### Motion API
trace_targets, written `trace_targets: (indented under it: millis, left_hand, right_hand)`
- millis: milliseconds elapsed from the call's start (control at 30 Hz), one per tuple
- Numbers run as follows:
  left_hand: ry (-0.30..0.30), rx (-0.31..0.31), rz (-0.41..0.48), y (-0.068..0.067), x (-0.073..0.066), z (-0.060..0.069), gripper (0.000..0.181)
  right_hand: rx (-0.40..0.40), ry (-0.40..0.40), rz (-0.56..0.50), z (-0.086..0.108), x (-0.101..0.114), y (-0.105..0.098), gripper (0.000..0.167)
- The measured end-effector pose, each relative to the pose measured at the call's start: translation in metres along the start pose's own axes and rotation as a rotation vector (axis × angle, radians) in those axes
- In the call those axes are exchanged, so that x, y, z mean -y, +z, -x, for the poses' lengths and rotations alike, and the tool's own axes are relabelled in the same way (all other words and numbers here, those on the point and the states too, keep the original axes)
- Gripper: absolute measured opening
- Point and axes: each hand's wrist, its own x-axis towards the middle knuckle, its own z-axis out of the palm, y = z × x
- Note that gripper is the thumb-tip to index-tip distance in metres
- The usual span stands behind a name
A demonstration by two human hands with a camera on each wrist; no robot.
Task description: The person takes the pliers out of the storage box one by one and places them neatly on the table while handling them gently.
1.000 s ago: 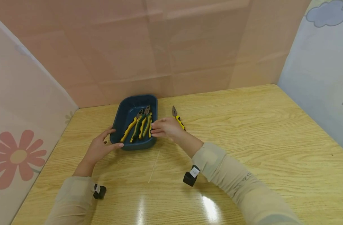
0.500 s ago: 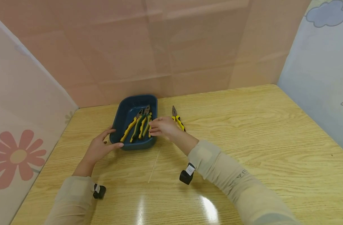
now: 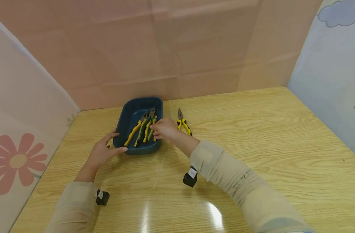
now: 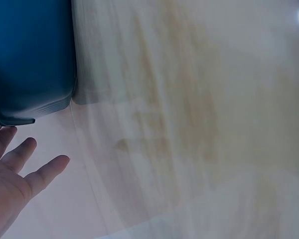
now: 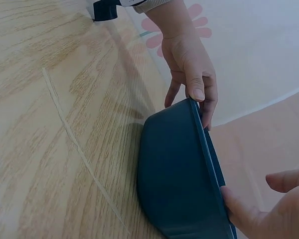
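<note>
A dark blue tray [image 3: 144,150] holds several pliers [image 3: 144,131] with yellow and green handles, side by side. My left hand [image 3: 100,153] holds the tray's near left corner, its thumb and a finger over the rim. Its other fingers spread below the corner in the left wrist view. My right hand [image 3: 167,129] reaches over the tray's right rim, fingertips at the rightmost handles. The right wrist view shows its thumb and a finger apart. Whether the fingertips touch a handle is hidden. Just right of that hand lie yellow-and-black long-nose pliers [image 3: 182,121] with spread handles.
The wooden table [image 3: 267,145] is bounded by a pinkish backdrop [image 3: 195,48] behind and patterned panels at the sides. A thin pale strip [image 3: 158,173] lies before the tray. Black wrist cameras [image 3: 190,178] hang below the sleeves.
My right hand has moved slightly left, farther over the tray, and more of the long-nose pliers shows beside it. The left hand and the tray have stayed in place.
</note>
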Motion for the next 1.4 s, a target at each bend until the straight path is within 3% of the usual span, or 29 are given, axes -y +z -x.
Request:
trace_targets:
  millis: [233,400,533,633,733,767,833,933,1133,1400]
  left_hand:
    - [-0.001,-0.003,-0.004,0.000,0.001,0.000,0.081]
    - [-0.007,0.001,-0.002,-0.002,-0.001,0.003,0.081]
    - [-0.008,0.004,0.002,-0.003,-0.002,0.004,0.080]
    - [-0.010,0.000,0.001,-0.003,-0.002,0.004,0.080]
    - [-0.011,-0.005,-0.004,-0.003,-0.001,0.005,0.080]
    - [-0.010,-0.007,-0.007,-0.003,-0.001,0.005,0.080]
    - [-0.010,-0.008,-0.009,-0.002,-0.001,0.005,0.080]
    - [-0.009,-0.008,-0.005,-0.002,-0.002,0.005,0.080]
    - [-0.010,-0.010,0.000,-0.002,-0.002,0.006,0.080]
    - [-0.016,-0.008,0.001,-0.002,-0.002,0.006,0.080]
  right_hand:
    - [-0.024,0.004,0.106,-0.003,0.005,0.005,0.036]
    - [-0.025,0.000,0.141,-0.006,0.004,0.010,0.018]
    - [-0.027,0.004,0.182,-0.009,0.003,0.016,0.024]
    - [-0.045,0.000,0.269,-0.010,0.002,0.022,0.039]
    - [-0.064,0.015,0.414,-0.012,0.003,0.029,0.018]
    - [-0.066,0.019,0.454,-0.012,0.003,0.031,0.017]
    - [-0.063,0.037,0.522,-0.014,0.004,0.034,0.032]
    - [-0.060,0.054,0.581,-0.015,0.004,0.036,0.044]
    - [-0.079,0.077,0.663,-0.020,0.004,0.038,0.039]
    - [-0.068,0.024,0.904,-0.024,0.005,0.042,0.042]
